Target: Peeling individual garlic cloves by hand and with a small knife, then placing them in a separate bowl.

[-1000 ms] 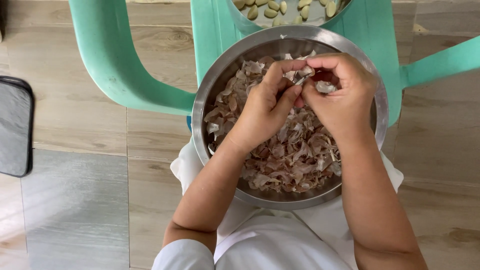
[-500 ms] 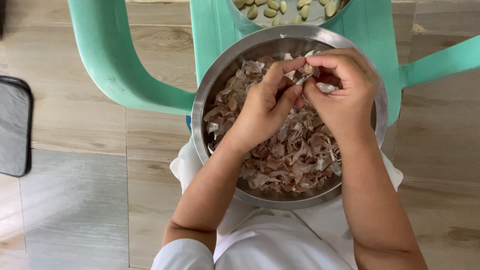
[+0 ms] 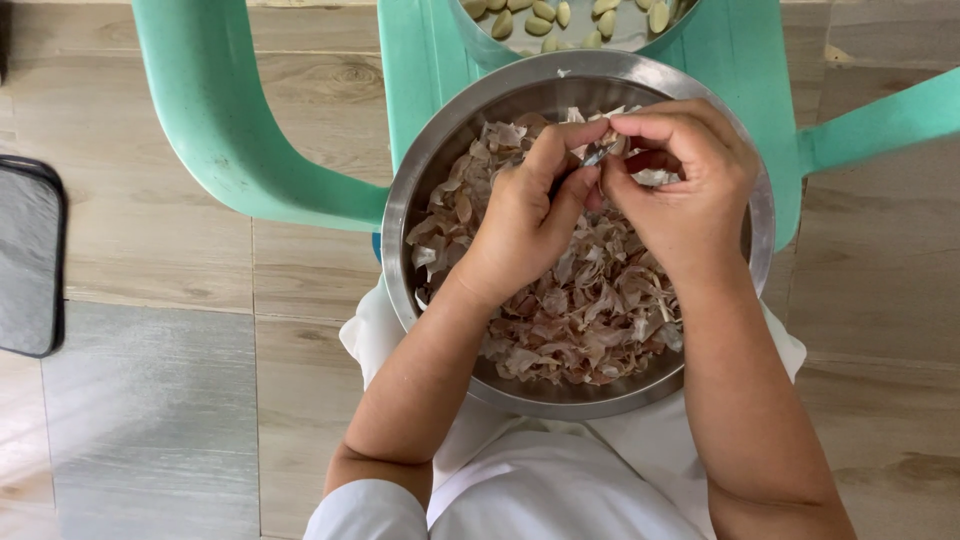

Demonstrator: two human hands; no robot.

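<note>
A dark mat (image 3: 30,260) lies at far left on the wooden floor (image 3: 150,260). The left hand (image 3: 525,215) and right hand (image 3: 685,190) meet over a steel bowl (image 3: 400,215) of garlic skins (image 3: 590,310), fingers pinched shut on a small garlic clove (image 3: 600,152). A second bowl of peeled cloves (image 3: 545,18) sits on the green plastic chair (image 3: 210,110).

Shiny steel bowl (image 3: 425,190), papery skins (image 3: 590,310), glossy plastic chair (image 3: 210,120).
</note>
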